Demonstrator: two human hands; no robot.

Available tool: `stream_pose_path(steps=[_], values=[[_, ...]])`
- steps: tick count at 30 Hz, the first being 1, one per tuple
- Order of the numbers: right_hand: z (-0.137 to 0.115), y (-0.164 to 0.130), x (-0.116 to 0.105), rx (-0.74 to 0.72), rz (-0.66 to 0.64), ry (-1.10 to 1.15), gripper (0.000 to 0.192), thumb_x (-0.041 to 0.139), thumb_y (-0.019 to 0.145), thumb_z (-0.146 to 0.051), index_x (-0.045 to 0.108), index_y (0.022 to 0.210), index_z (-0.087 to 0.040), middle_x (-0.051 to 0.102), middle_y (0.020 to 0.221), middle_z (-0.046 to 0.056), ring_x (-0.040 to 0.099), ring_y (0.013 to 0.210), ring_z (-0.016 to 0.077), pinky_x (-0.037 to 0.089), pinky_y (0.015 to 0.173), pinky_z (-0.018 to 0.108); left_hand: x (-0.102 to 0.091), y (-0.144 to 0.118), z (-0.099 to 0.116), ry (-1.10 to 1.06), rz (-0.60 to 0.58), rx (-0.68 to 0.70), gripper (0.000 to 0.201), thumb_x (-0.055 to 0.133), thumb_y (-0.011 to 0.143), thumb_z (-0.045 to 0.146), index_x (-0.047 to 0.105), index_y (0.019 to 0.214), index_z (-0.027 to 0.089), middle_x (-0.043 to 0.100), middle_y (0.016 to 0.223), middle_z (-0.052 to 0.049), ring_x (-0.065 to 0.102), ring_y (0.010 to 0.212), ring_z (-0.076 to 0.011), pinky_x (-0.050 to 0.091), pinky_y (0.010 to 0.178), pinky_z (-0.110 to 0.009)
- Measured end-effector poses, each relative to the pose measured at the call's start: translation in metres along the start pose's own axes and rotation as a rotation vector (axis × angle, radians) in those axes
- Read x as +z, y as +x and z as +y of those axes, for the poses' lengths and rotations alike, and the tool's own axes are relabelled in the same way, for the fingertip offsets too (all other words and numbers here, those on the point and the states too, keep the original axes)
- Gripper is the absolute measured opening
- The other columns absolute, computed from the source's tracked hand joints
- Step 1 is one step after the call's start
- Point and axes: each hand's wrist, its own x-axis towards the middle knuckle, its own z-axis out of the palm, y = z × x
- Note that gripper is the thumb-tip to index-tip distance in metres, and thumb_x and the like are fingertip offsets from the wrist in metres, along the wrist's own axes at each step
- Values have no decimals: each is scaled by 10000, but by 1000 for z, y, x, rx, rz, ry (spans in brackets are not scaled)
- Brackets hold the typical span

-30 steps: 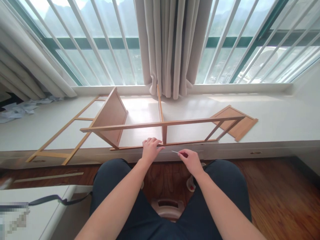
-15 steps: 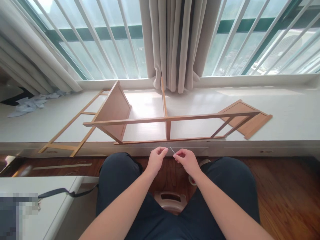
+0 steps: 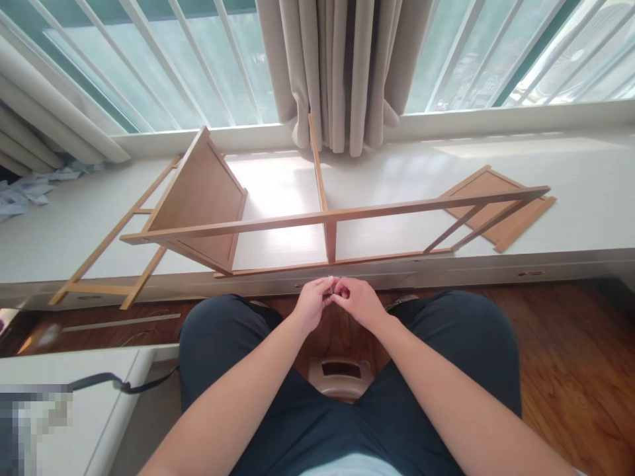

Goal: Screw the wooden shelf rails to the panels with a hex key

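My left hand [image 3: 312, 305] and my right hand [image 3: 358, 301] meet in front of the sill edge, with their fingertips touching. The right fingers pinch a thin metal rod [image 3: 333, 289], mostly covered by the fingers. My left thumb and fingers are pinched together beside it; whatever they hold is hidden. Just beyond my hands a wooden frame [image 3: 278, 223] stands on the white sill. Its square end panel [image 3: 196, 185] is upright at the left, and a crosswise board [image 3: 319, 165] divides its middle.
A ladder-like wooden frame [image 3: 106, 241] leans over the sill's front edge at left. A loose wooden panel [image 3: 520, 225] lies flat at right. Curtains [image 3: 342, 73] hang behind. A stool [image 3: 342, 382] shows between my knees. A white cabinet top [image 3: 94, 377] with a black strap [image 3: 149, 385] is at lower left.
My hands have come together from slightly apart, bringing the metal rod to the left fingertips. The view has shifted a little, so the wooden parts appear higher and larger.
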Motion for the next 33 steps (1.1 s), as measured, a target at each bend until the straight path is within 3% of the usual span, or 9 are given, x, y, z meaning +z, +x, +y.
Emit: stream_pose_path(steps=[6, 11, 15, 33], values=[[12, 3, -12, -4, -95, 55, 78, 707, 890, -253, 718, 823, -213, 705, 734, -16, 605, 681, 157, 442, 694, 277, -1, 12, 0, 10, 39, -32, 412, 914, 663, 490, 840, 902, 161, 752, 931, -94, 619, 809, -156, 401, 657, -250], [4, 6, -12, -27, -132, 85, 180, 643, 965, -307, 741, 848, -212, 753, 797, 11, 632, 713, 170, 443, 711, 287, -7, 15, 1, -7, -6, -71, 436, 914, 672, 502, 845, 938, 163, 753, 895, -86, 632, 821, -167, 436, 725, -272], [0, 9, -10, -56, -167, -26, 128, 685, 947, -293, 755, 869, -219, 751, 790, 5, 622, 690, 166, 426, 693, 287, -7, 15, 4, -41, -54, -75, 428, 917, 683, 477, 836, 927, 135, 758, 853, -95, 646, 798, -178, 460, 731, -284], [1, 12, -2, -71, -110, -145, 107, 693, 944, -314, 742, 897, -231, 721, 756, 8, 631, 713, 187, 409, 699, 299, -7, 20, 6, -73, -98, -75, 398, 896, 735, 444, 819, 941, 112, 746, 820, -88, 648, 747, -167, 477, 702, -280]])
